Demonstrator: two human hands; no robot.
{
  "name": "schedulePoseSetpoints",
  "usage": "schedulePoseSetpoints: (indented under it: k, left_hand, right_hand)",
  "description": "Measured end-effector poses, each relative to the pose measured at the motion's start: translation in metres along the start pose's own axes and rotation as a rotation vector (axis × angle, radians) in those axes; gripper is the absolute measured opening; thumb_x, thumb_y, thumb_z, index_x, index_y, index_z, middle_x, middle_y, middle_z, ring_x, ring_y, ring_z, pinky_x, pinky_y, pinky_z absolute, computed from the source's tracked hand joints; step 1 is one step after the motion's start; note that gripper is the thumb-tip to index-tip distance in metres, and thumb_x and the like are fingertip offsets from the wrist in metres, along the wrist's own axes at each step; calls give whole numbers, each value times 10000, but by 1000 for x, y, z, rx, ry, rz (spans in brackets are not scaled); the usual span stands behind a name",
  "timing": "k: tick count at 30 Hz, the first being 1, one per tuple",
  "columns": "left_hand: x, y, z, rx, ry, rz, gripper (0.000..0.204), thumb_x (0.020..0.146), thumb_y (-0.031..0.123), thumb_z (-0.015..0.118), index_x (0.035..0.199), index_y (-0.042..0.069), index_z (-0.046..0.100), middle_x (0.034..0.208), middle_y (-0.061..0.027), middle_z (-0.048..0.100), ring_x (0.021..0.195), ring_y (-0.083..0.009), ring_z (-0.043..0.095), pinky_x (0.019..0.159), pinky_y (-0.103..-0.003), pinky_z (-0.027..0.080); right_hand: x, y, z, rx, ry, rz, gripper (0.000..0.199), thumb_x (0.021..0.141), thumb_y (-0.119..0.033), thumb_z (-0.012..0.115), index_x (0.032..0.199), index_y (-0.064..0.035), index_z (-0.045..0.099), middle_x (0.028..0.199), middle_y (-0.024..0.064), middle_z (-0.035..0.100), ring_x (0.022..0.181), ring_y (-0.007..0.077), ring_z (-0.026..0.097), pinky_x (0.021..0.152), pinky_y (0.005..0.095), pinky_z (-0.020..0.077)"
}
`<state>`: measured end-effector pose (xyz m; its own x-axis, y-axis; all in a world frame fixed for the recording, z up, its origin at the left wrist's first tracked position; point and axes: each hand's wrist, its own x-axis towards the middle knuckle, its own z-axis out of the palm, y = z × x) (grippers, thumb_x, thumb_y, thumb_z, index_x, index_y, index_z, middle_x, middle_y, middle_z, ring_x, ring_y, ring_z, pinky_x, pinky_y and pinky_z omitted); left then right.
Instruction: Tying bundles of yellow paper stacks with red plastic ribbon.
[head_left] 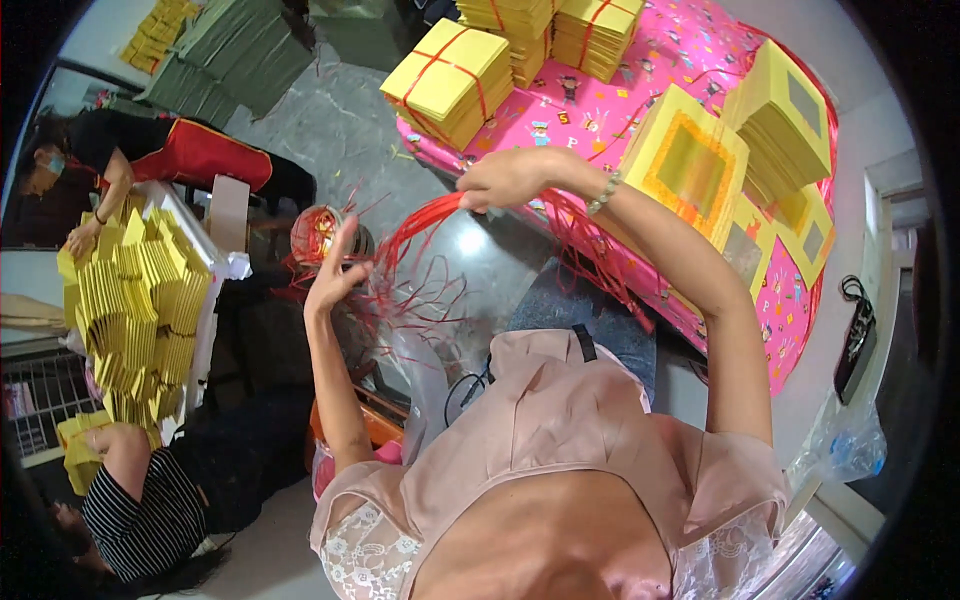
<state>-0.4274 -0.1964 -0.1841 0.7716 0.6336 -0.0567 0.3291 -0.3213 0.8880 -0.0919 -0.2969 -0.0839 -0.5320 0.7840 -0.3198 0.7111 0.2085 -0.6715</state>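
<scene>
My right hand (497, 180) is closed round a bundle of thin red strings (425, 222), out in front of me. Part of the bundle fans down toward my left side in loose, tangled ends, while more red strings hang past my right wrist by the table edge. My left hand (337, 272) has its fingers stretched and spread apart, beside the loose ends; whether any strand touches its fingertips I cannot tell. Just beyond it stands a round container (317, 233) with red and gold bits in it.
A table with a pink patterned cloth (550, 135) holds stacks of yellow paper tied with red string (447, 80) and untied yellow paper stacks (690, 160). At left, two people work by a table of fanned yellow paper (140, 310). Green bundles (235, 60) stand behind.
</scene>
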Motion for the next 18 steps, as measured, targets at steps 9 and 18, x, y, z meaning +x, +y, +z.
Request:
schedulePoseSetpoints:
  k: [9,18]
  left_hand:
    - [56,135,54,167,-315,43,176,887,91,468,1045,15,487,773,-115,598,681,-237,591,608,-359,443]
    - [-8,3,-7,523,445,71,194,892,51,416,1063,9,498,759,-210,594,704,-361,593,604,-396,442]
  right_hand:
    - [3,-23,-13,-31,-12,-66,363,927,-325,421,925,7,569,809,142,610,778,263,594,687,392,448]
    - [-40,4,-27,115,-75,124,337,945,-327,402,910,-11,511,696,68,501,675,166,526,614,344,436]
